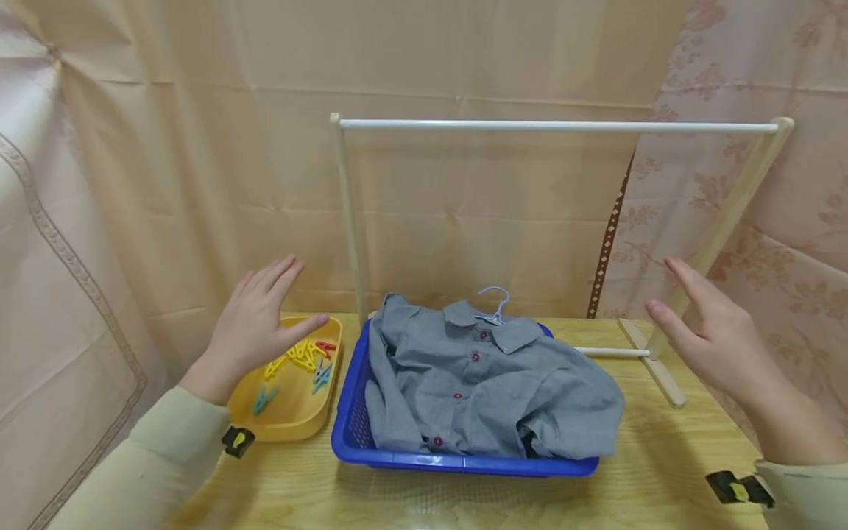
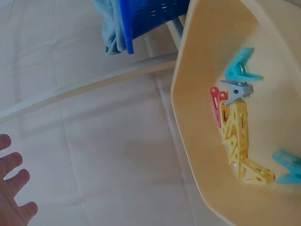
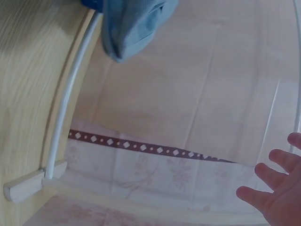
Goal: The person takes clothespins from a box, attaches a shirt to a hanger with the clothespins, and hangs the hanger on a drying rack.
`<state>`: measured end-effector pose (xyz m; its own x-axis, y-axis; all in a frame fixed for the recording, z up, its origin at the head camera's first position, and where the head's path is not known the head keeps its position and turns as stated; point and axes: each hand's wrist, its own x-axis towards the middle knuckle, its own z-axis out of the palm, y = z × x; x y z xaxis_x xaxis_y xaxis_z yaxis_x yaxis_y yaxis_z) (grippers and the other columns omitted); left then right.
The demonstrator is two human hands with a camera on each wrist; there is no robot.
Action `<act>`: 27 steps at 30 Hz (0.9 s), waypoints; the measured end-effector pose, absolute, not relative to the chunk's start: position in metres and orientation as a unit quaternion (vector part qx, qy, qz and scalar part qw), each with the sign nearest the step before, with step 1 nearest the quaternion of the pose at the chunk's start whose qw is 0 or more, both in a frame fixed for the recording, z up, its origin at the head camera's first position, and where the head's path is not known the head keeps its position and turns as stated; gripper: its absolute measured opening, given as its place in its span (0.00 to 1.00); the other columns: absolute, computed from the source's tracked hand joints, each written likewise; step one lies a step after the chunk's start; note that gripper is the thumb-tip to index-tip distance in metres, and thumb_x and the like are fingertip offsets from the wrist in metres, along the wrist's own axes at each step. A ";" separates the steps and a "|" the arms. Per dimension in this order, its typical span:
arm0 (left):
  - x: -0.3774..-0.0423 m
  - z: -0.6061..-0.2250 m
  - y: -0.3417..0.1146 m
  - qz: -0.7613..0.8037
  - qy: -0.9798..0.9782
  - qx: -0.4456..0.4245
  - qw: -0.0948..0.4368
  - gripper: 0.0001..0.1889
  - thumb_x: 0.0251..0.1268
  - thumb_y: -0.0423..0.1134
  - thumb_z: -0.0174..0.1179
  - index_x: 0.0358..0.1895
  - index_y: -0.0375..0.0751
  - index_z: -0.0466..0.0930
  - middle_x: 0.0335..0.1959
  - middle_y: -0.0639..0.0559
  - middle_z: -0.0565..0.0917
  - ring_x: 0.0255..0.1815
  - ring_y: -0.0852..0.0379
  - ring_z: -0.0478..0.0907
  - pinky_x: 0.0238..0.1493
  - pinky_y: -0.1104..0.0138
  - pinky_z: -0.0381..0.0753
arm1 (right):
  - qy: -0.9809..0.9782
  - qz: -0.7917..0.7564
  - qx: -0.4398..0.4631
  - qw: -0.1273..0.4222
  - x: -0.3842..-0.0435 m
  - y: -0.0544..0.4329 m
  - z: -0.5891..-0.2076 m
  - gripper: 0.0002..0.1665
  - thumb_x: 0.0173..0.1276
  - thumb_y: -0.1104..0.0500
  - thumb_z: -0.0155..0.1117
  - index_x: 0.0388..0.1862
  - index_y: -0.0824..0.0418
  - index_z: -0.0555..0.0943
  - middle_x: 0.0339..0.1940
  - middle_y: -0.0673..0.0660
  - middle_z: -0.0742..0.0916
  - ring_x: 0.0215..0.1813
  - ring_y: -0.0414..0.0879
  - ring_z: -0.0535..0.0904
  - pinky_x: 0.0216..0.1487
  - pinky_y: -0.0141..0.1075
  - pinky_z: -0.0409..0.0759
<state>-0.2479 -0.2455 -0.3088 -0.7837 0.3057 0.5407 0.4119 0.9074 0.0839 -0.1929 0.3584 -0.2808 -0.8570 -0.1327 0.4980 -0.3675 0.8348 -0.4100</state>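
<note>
Here, held left hand (image 1: pixel 255 324) near yellow tray (image 1: pixel 291 412), right hand (image 1: pixel 722 338) near rack (image 1: pixel 559 126), with fingers (image 3: pixel 270 176) spread. Flanked gray shirt (image 1: pixel 457 379) in blue basket (image 1: pixel 464 464).

A tabletop laundry corner is seen, curtained off: a plain beige sheet (image 1: pixel 265 184) is hung behind, a floral sheet (image 1: pixel 808 280) at the right. On the wood-grain table (image 1: pixel 636 489), a rack (image 1: pixel 556 126), a blue basket (image 1: pixel 464 463) holding a grey shirt (image 1: pixel 430 368), and a yellow tray (image 1: pixel 285 432) of clothespins (image 1: pixel 305 356) are set out. Whether it belongs to a home cannot be told.
</note>
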 end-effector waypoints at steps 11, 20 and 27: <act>-0.247 -0.304 -0.232 -0.162 -0.921 -0.201 0.294 0.46 0.64 0.64 0.64 0.78 0.39 0.62 0.78 0.40 0.63 0.76 0.37 0.60 0.72 0.39 0.58 | -0.900 0.315 0.125 0.274 -0.190 0.344 -0.274 0.33 0.80 0.53 0.58 0.81 0.46 0.64 0.74 0.62 0.74 0.62 0.50 0.79 0.44 0.11 0.65; -0.245 -0.303 -0.220 -0.213 -0.910 -0.203 0.291 0.43 0.67 0.62 0.63 0.78 0.40 0.62 0.77 0.41 0.64 0.76 0.38 0.61 0.70 0.38 0.61 | -0.874 0.366 0.131 0.291 -0.192 0.336 -0.275 0.26 0.80 0.55 0.57 0.74 0.58 0.71 0.59 0.44 0.81 0.46 0.23 0.78 0.42 0.17 0.75; -0.243 -0.307 -0.215 -0.253 -0.905 -0.200 0.278 0.40 0.69 0.60 0.62 0.77 0.42 0.63 0.76 0.41 0.66 0.76 0.39 0.61 0.70 0.39 0.61 | -0.864 0.421 0.114 0.250 -0.194 0.329 -0.278 0.25 0.80 0.53 0.57 0.71 0.62 0.73 0.48 0.37 0.83 0.38 0.32 0.84 0.35 0.25 0.82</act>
